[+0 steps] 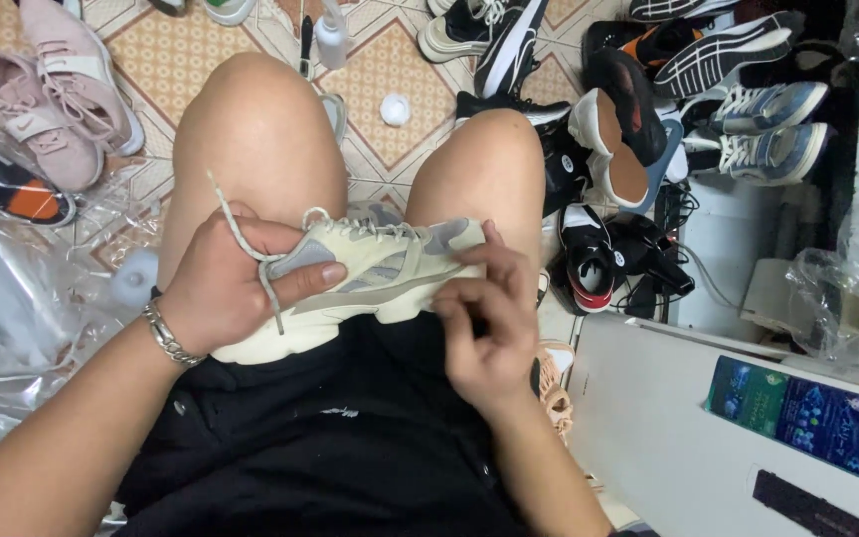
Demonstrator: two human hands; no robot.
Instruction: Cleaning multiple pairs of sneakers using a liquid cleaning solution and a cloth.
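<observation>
Resting across the bare thighs, a cream and grey mesh sneaker (370, 273) is being gripped at its heel end by the left hand (226, 283), whose fingers are clamped around it with a loose grey lace (241, 239) trailing over the knuckles. The toe end is being steadied by the right hand (484, 323), fingers curled together against the sole. A pair of pink sneakers (57, 94) is lying on the tiled floor (166, 60), well apart.

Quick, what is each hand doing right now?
Left hand: closed around the cream sneaker, lace end pinched in its fingers.
Right hand: fingers curled, touching the sneaker's side.
</observation>
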